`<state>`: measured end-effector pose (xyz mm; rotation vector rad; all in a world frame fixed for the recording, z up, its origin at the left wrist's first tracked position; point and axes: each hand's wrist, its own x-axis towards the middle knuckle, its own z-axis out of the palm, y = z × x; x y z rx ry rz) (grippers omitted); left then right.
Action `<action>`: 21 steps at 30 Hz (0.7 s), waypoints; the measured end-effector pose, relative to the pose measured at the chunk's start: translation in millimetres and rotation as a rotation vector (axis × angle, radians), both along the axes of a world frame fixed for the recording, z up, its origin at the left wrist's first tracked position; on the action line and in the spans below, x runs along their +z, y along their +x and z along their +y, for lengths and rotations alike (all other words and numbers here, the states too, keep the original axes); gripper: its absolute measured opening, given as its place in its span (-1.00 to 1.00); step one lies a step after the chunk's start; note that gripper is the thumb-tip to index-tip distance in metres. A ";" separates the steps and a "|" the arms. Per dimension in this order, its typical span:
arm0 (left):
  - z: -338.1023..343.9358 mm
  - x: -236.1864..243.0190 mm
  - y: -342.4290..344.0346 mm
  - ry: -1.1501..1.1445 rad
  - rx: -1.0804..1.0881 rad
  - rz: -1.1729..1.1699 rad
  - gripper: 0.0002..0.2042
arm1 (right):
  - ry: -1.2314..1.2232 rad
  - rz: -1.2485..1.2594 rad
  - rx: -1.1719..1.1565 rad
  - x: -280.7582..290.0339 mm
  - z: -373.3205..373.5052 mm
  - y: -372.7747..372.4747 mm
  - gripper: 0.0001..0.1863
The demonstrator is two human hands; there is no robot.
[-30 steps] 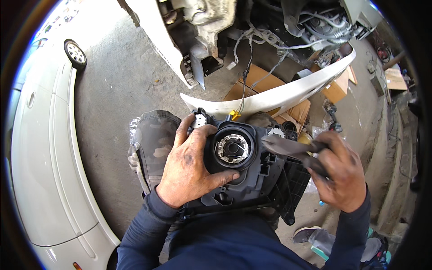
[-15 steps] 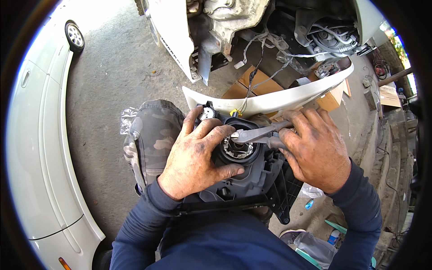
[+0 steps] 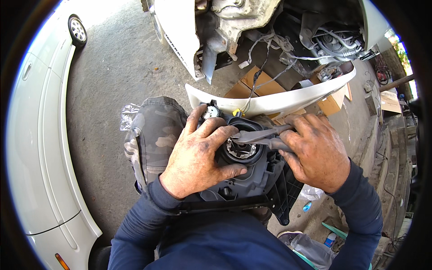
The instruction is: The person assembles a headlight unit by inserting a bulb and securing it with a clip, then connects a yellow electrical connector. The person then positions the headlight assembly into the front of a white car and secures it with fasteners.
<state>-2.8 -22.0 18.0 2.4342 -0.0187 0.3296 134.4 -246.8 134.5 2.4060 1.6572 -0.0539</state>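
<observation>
Step in hand, by the look of it: plier work on the metal ring (image 3: 247,155) inside the round opening of a headlamp housing (image 3: 252,182). Housing lies back side up across the person's lap, camouflage trousers (image 3: 157,135) showing on the left. Right hand (image 3: 319,150) is closed around the handles of grey pliers (image 3: 257,136); tips sit at the upper left of the opening, right by the left fingertips (can't tell whether they bite anything). Left hand (image 3: 198,155) is spread wide over the housing, thumb below the opening, index finger by the white gear wheel (image 3: 211,112). Next move, I'd judge, calls for a firm left-hand brace and small, controlled plier motion; a slip could nick those fingers.

Surface: no counter, just the lap above a rough concrete floor (image 3: 103,112). Room: workshop-like. White bumper (image 3: 274,102) beyond the knees, cardboard box (image 3: 267,87) behind it, wiring harness (image 3: 270,42) hanging from a stripped car front (image 3: 245,18). Pale car (image 3: 49,157) along the left side.
</observation>
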 end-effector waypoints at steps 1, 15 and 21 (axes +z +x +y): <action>-0.1 -0.2 0.1 0.006 -0.002 -0.001 -0.23 | -0.004 -0.006 0.004 -0.3 0.1 0.1 -0.72; 2.3 -0.3 -1.3 -0.032 -0.020 0.012 -0.22 | -0.044 -0.016 0.149 -9.6 5.1 22.1 -0.76; 4.7 -3.9 -3.6 -0.052 -0.038 0.041 -0.22 | -0.072 -0.001 0.240 -9.8 15.9 35.0 -0.84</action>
